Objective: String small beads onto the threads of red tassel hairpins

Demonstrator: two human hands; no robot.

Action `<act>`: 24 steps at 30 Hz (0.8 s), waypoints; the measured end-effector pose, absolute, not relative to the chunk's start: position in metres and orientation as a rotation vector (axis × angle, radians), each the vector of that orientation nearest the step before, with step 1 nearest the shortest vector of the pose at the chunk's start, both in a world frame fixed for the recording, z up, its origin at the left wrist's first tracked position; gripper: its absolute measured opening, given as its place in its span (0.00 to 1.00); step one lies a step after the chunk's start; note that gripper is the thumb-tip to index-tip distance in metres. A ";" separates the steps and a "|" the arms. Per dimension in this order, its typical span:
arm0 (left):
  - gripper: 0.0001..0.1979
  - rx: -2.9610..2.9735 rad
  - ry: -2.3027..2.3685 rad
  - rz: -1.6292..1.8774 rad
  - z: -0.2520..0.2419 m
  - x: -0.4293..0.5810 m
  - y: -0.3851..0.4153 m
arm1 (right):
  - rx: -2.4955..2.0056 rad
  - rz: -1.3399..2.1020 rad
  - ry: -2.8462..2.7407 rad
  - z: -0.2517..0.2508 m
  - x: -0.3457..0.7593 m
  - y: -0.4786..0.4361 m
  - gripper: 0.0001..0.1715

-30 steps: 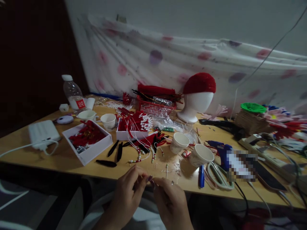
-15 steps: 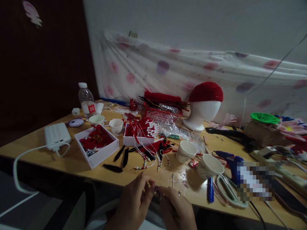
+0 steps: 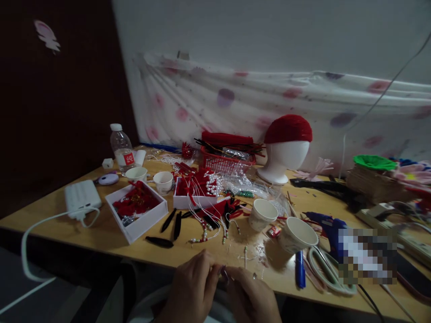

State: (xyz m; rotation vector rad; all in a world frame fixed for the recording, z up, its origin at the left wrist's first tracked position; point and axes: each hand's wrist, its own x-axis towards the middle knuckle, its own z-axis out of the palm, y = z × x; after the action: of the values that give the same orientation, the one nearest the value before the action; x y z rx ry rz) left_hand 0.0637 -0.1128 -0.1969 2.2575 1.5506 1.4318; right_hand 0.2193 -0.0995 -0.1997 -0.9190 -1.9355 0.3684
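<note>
At the table's front edge my left hand point(image 3: 193, 282) and my right hand point(image 3: 247, 287) meet, thumbs and index fingers pinched together. Whatever they pinch is too small or hidden to make out. A ring shows on my right hand. Just beyond lies a short beaded string point(image 3: 245, 256) with scraps of white thread. Farther up are strings of pearl and red beads point(image 3: 204, 233) with white threads, trailing from a white box point(image 3: 188, 202) of red pieces. Several black leaf-shaped pieces point(image 3: 159, 242) lie to the left of these strings.
Paper cups point(image 3: 263, 213), a blue marker point(image 3: 300, 269), pale-handled scissors point(image 3: 332, 273) and a blue glue gun point(image 3: 325, 224) stand or lie on the right. To the left are an open white box point(image 3: 134, 224), a power bank point(image 3: 82, 197) and a water bottle point(image 3: 121, 148). Behind stand a red basket point(image 3: 225, 162) and a foam head point(image 3: 286, 157).
The view has shifted slightly, and both hands sit a little lower in it. The fingers remain pinched together, with only a small shift in their pose.
</note>
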 end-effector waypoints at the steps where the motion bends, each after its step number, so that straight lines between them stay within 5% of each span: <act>1: 0.08 2.299 1.577 1.434 -0.197 0.064 -0.112 | -0.930 0.366 -1.934 -0.202 0.219 -0.100 0.17; 24: 0.11 2.149 1.610 1.397 -0.185 0.057 -0.113 | -1.141 0.204 -1.474 -0.177 0.238 -0.103 0.08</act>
State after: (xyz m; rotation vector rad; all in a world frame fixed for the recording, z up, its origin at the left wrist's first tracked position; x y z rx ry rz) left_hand 0.0571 -0.1132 -0.1852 2.1495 1.6102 1.3970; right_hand 0.2378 -0.1030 -0.1773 -1.1411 -1.4745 0.2041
